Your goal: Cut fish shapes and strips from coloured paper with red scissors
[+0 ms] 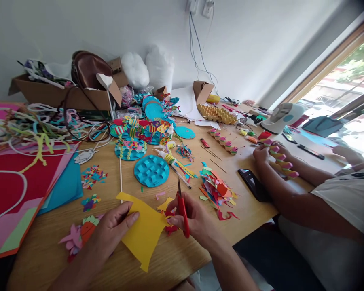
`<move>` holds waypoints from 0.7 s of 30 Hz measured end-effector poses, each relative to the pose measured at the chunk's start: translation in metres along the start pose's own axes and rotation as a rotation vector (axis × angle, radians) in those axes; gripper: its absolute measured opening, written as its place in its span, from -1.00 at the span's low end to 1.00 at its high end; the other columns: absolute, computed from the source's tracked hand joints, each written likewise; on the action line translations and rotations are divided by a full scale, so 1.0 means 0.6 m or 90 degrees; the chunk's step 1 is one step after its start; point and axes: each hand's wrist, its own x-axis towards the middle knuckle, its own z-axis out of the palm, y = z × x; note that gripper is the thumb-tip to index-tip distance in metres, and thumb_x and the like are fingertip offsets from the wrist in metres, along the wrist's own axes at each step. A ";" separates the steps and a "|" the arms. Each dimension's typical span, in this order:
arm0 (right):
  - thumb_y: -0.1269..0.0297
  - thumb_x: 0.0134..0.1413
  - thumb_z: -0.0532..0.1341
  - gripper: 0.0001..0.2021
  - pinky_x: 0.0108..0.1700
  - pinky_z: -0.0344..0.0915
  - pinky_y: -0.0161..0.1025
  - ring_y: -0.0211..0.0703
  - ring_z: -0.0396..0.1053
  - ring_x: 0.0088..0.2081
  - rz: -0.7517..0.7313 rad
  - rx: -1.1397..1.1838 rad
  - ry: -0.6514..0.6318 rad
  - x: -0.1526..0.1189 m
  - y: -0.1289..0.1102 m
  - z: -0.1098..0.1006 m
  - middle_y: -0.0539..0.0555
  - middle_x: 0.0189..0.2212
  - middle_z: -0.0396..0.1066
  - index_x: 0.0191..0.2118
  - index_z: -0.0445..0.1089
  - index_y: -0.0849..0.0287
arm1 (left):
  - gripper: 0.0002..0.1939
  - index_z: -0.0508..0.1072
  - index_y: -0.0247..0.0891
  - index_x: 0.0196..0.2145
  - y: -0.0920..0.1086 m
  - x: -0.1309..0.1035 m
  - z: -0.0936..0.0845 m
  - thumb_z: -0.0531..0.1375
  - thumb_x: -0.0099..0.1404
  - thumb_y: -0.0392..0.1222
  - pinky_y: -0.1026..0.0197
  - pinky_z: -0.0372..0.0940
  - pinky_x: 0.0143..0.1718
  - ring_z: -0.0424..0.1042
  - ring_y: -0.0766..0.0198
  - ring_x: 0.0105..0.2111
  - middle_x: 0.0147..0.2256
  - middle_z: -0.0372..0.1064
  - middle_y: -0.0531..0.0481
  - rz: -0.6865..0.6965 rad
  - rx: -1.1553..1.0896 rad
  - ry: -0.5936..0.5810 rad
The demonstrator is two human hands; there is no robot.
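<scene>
Yellow sheet [145, 232] is being pinched by left hand [118, 223], red scissors [183, 218] being gripped by curled right hand [197, 218]; unheld, near corner risks being miscut.

Our left hand [117, 224] pinched, thumb [132, 220] laid over bent fingers [119, 210], our left forearm [81, 262] slanting up from lower left, our right hand [195, 216] curled in a grip, thumb pointing leftward, our right forearm [230, 258] slanting from lower right.
</scene>
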 end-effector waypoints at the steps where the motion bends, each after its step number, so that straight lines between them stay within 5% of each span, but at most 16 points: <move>1: 0.19 -0.23 0.32 -0.67 -0.48 0.15 -0.38 -0.31 0.20 -0.48 0.000 -0.006 -0.009 0.005 -0.004 0.005 -0.08 -0.49 0.24 -0.35 0.21 0.17 | -0.78 0.36 -0.22 -0.59 -0.001 0.001 -0.001 0.27 -0.06 -0.04 0.35 0.18 -0.53 0.28 0.30 -0.53 -0.60 0.29 0.14 0.008 0.004 0.004; 11: 0.42 -0.14 0.17 -0.85 -0.54 0.00 -0.40 -0.34 0.09 -0.52 -0.018 -0.210 -0.030 0.027 0.000 0.040 -0.11 -0.54 0.16 -0.43 0.14 0.15 | -0.73 0.31 -0.25 -0.59 -0.007 0.006 0.000 0.28 -0.07 -0.03 0.35 0.17 -0.56 0.28 0.34 -0.57 -0.61 0.28 0.15 -0.002 -0.022 -0.004; 21: 0.23 0.13 0.02 -0.84 -0.47 -0.02 -0.35 -0.30 0.15 -0.50 -0.076 -0.517 -0.066 -0.020 -0.025 -0.011 -0.06 -0.53 0.22 -0.43 0.15 0.16 | -0.71 0.31 -0.24 -0.68 0.005 0.011 -0.017 0.29 -0.20 0.00 0.33 0.18 -0.59 0.28 0.32 -0.61 -0.68 0.27 0.15 0.008 0.010 0.116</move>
